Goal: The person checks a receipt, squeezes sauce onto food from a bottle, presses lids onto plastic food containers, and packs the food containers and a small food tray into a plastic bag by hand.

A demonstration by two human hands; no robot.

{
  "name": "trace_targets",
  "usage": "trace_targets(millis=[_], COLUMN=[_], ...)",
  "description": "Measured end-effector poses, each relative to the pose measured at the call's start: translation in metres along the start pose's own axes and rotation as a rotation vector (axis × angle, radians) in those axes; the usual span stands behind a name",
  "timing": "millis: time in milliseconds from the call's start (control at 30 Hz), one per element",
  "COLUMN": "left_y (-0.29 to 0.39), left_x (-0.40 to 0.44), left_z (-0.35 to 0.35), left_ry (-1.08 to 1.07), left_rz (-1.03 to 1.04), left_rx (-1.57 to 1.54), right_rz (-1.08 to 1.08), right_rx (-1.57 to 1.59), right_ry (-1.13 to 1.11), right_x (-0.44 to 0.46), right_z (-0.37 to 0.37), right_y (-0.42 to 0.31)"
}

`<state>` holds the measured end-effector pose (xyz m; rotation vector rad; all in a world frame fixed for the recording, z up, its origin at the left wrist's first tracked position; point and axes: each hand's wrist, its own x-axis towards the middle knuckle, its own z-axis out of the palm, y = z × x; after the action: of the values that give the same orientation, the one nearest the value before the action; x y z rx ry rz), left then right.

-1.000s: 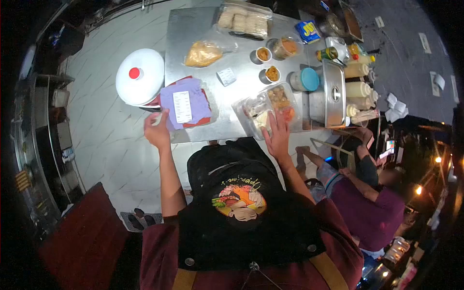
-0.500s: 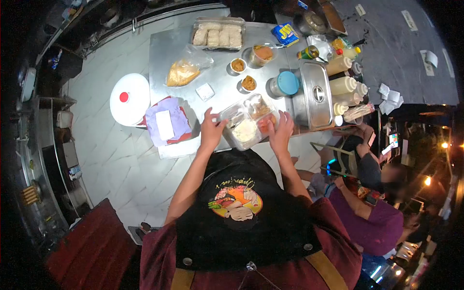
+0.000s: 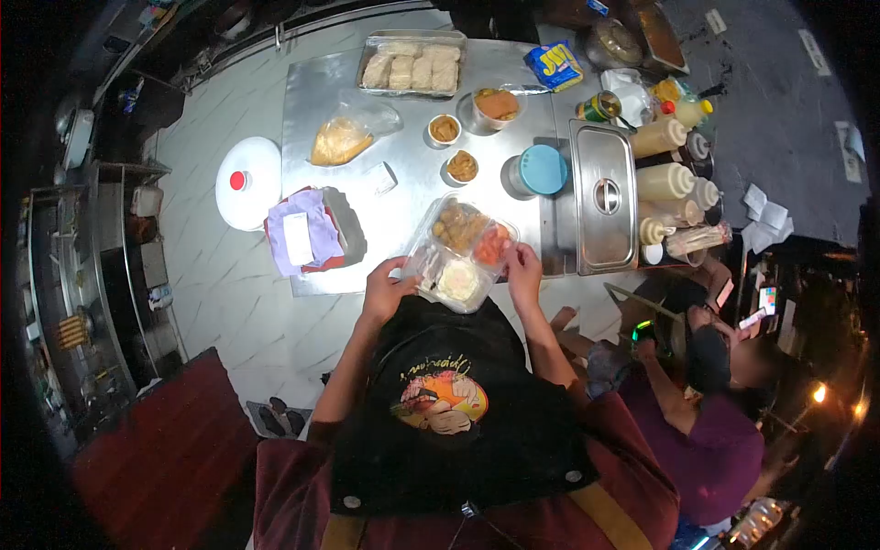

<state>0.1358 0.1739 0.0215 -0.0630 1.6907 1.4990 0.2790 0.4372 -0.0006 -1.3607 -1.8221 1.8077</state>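
A clear plastic compartment food container (image 3: 475, 291) is tilted at the near edge of the steel table, against my apron. Its compartments hold brown chunky food (image 3: 456, 223), red-orange pieces (image 3: 492, 246) and a pale round portion (image 3: 456, 279). My left hand (image 3: 387, 291) grips the container's left edge with bent fingers. On the opposite side, my right hand (image 3: 523, 273) pinches the right edge. Beyond the container stand two small cups of brown food, the nearer cup (image 3: 462, 167) and the farther cup (image 3: 445, 129).
Left lie a purple cloth (image 3: 312, 231) in a red tray and a bag of yellowish food (image 3: 341, 142). A tray of wrapped pale blocks (image 3: 412, 64) is at the back. Right stand a blue-lidded tub (image 3: 543, 170), a lidded steel pan (image 3: 605, 238) and sauce bottles (image 3: 665, 181). People sit beyond.
The container has come slightly toward my body and turned, its lower edge now past the table edge. Both hands moved nearer with it, and my right fingers closed on its edge.
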Motion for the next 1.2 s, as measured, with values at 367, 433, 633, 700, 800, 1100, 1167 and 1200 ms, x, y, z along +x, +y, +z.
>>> trace_targets(millis=[367,433,633,700,800,1100,1167,1200], left_y=[-0.021,-0.034,-0.073,-0.071,-0.018,-0.012,-0.025,-0.033], left_x=[-0.008,-0.009,-0.001,0.012,0.03,0.068,0.044,0.042], left_z=[0.009,0.013,0.008,0.004,0.008,-0.002,0.006,0.009], left_ry=[0.217,0.333,0.266,0.269,0.373,0.466,0.413,0.396], left_rz=[-0.206,-0.116,-0.031,-0.007,0.08,0.156,0.084,0.085], left_rx=[-0.299,-0.365,-0.251,-0.121,-0.007,0.031,-0.077,-0.149], right_rz=[-0.098,0.103,-0.02,-0.034,-0.078,-0.333,-0.424,-0.465], right_rx=[-0.001,0.178,0.333,0.331,0.223,-0.399,-0.656,-0.789], right_ry=[0.035,-0.037,-0.05,-0.044,-0.052,-0.633,-0.739,-0.794], right_x=[-0.013,0.0,0.007,0.008,0.011,0.069,0.079,0.08], right_z=[0.019,0.017,0.01,0.002,-0.006,0.02,0.054,0.069], right_y=[0.012,0.031,0.01,-0.015,-0.066,-0.128,-0.13,-0.129])
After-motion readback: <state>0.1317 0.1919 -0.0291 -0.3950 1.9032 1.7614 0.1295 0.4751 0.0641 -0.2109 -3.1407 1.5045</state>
